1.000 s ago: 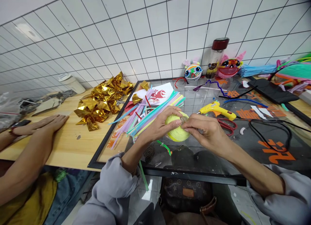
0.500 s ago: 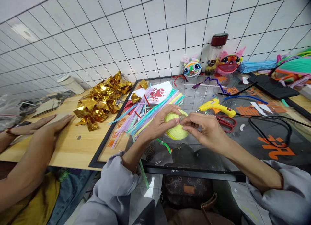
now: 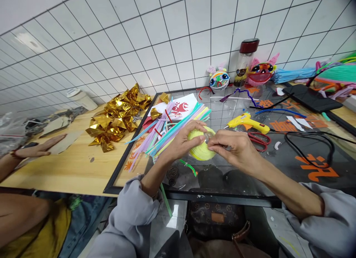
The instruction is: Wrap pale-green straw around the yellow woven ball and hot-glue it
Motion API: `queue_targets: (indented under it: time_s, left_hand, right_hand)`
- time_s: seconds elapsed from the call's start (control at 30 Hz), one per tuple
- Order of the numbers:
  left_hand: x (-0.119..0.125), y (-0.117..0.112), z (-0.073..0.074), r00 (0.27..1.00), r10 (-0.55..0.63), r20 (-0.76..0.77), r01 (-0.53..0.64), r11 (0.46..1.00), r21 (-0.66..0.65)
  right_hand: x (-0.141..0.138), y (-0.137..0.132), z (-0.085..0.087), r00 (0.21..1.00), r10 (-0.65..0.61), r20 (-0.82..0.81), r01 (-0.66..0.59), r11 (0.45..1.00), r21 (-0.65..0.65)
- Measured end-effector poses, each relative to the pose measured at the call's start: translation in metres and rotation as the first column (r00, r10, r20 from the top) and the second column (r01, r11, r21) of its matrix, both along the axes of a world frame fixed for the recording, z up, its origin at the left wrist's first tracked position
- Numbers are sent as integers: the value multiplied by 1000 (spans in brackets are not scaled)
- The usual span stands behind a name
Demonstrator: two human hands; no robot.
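Yellow, fuzzy-looking and round, your piece (image 3: 202, 151) was up between both hands, roughly in the middle of the view and above the dark, shiny panel (image 3: 218, 116) on the table. Your left hand (image 3: 182, 141) was clamped on its left side, thumb across the front and fingers over the top. Your right hand (image 3: 236, 146) had its fingertips pinched together at the right edge, by a small see-through bit (image 3: 207, 136); couldn't tell whether you were gripping that or just touching it.

Right behind your left hand you had a messy bundle of pastel strips (image 3: 178, 131), partly on white paper with a red design (image 3: 183, 106). A short green strip (image 3: 189, 168) lay below the yellow piece. Over past your right hand were a yellow glue gun (image 3: 248, 123), red-handled scissors (image 3: 260, 141) just beside it, and a looped black cord (image 3: 330, 156).

Further back, two animal-faced crafts stood by the wall, a white-eared one (image 3: 218, 80) and a pink one (image 3: 260, 75), with a dark-lidded bottle (image 3: 244, 67) between them. Off left were a pile of gold foil shapes (image 3: 119, 111) and a co-worker's hand (image 3: 44, 146) flat near some grey-beige sheet (image 3: 64, 143).
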State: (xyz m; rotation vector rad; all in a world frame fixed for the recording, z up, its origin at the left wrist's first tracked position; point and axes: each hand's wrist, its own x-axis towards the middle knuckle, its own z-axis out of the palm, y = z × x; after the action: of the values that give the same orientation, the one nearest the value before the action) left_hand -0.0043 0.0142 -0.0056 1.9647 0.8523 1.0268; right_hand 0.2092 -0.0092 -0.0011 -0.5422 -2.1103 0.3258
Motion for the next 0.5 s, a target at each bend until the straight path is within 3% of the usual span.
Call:
queue_targets:
  time_s: [0.27, 0.5]
  left_hand:
    - [1, 0, -1, 999, 6, 38, -4, 1000, -31]
    - [0, 2, -3, 998, -5, 58, 7, 999, -35]
  right_hand:
    - [1, -1, -2, 998, -55, 34, 50, 991, 124]
    - [2, -2, -3, 996, -57, 62, 48, 989, 137]
